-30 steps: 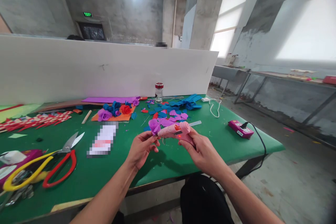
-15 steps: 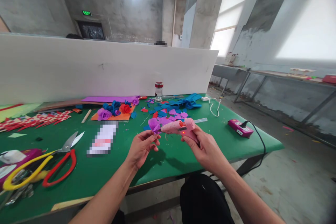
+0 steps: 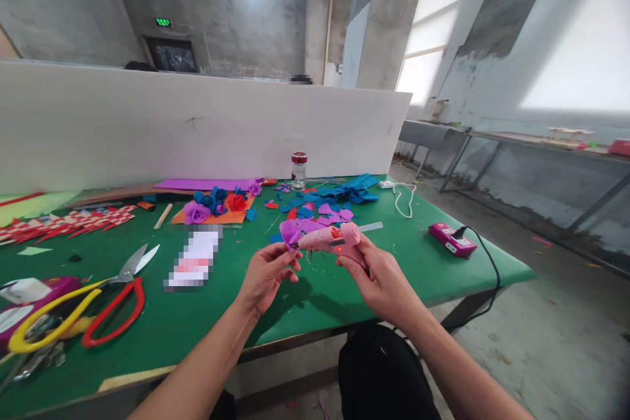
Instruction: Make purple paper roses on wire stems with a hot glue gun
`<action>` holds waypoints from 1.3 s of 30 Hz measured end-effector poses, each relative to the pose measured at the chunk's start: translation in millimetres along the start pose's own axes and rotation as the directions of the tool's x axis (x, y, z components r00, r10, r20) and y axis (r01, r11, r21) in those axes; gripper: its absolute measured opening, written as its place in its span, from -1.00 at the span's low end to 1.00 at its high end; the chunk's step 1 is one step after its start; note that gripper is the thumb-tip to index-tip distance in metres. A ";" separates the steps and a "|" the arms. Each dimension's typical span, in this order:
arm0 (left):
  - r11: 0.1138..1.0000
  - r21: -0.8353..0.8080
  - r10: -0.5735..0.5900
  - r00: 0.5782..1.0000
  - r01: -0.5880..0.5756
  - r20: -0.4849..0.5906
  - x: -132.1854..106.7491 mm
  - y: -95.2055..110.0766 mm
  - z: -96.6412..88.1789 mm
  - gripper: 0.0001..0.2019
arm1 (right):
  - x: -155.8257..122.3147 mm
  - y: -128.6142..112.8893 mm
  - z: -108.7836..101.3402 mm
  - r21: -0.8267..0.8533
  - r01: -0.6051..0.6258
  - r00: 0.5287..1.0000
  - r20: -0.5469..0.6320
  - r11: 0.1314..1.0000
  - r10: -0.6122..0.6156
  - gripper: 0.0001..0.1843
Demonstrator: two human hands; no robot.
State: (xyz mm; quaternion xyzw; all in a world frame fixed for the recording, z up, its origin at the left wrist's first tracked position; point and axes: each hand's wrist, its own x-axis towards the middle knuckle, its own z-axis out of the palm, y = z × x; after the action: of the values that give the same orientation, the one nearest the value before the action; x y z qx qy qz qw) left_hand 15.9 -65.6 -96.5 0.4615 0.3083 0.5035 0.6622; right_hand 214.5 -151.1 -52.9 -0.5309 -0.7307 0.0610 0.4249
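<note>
Pinched in the fingers of my left hand (image 3: 270,273) is a purple paper flower (image 3: 290,233), its petals facing up and away. My right hand (image 3: 381,275) is wrapped round a pink glue gun (image 3: 335,241) with a small red light lit on its side. The gun's nozzle is at the base of the flower, close to my left fingertips; whether it touches the paper I cannot tell. A clear glue stick (image 3: 371,227) pokes out of the gun's back. Loose purple paper petals (image 3: 335,213) and blue paper pieces (image 3: 352,191) lie behind the gun.
Finished paper roses (image 3: 197,212) rest on orange paper at centre left. Scissors (image 3: 130,269) with red and yellow handles lie at the left. A glass jar (image 3: 298,172) stands before the white partition (image 3: 236,125). A purple power strip (image 3: 453,239) with a black cord sits at the right.
The glue gun has shifted slightly left, its nozzle nearer the flower's base. My left hand keeps its pinch on the flower. The view has moved very slightly.
</note>
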 end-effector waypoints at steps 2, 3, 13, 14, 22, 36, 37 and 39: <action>1.000 0.000 0.000 1.000 0.000 0.002 0.2 0.0 0.2 -0.77 | 0.6 0.3 0.7 -0.005 0.020 1.000 0.003 1.000 -0.020 -0.77; 1.000 0.000 0.000 1.000 0.000 0.003 0.4 -0.1 0.3 -0.77 | 0.8 0.2 0.9 -0.009 0.028 1.000 0.005 1.000 -0.028 -0.77; 1.000 -0.001 -0.008 1.000 0.008 0.000 0.4 -0.2 0.1 -0.78 | 0.4 -0.9 -2.6 0.024 -0.003 1.000 0.014 1.000 0.003 -0.76; 1.000 0.000 -0.009 1.000 0.009 -0.001 0.3 0.1 0.4 -0.77 | 0.9 -0.9 -2.2 0.033 0.001 1.000 0.015 0.999 -0.001 -0.76; 1.000 0.008 0.000 1.000 0.000 0.013 1.3 -0.4 -0.7 -0.77 | 1.4 -1.8 -1.6 -0.015 0.022 0.999 0.035 1.000 -0.022 -0.77; 1.000 -0.004 0.000 1.000 0.000 0.007 0.8 -1.6 -1.2 -0.77 | 1.8 -3.5 -2.2 -0.001 0.002 0.999 0.035 1.000 -0.002 -0.80; 1.000 -0.004 0.000 1.000 0.000 0.008 0.6 -1.5 -1.2 -0.77 | 1.4 -3.5 -2.3 -0.003 0.006 0.999 0.037 1.000 -0.006 -0.81; 1.000 -0.002 -0.002 1.000 0.002 0.005 0.2 -1.0 -1.1 -0.77 | -0.1 -3.5 -4.4 -0.010 0.003 0.999 0.033 1.000 -0.003 -0.79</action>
State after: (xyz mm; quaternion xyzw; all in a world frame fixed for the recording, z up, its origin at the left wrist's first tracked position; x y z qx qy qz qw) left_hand 15.4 -65.2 -97.7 0.4618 0.3065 0.5019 0.6640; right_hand 215.0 -154.3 -48.3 -0.5308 -0.7386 0.0654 0.4104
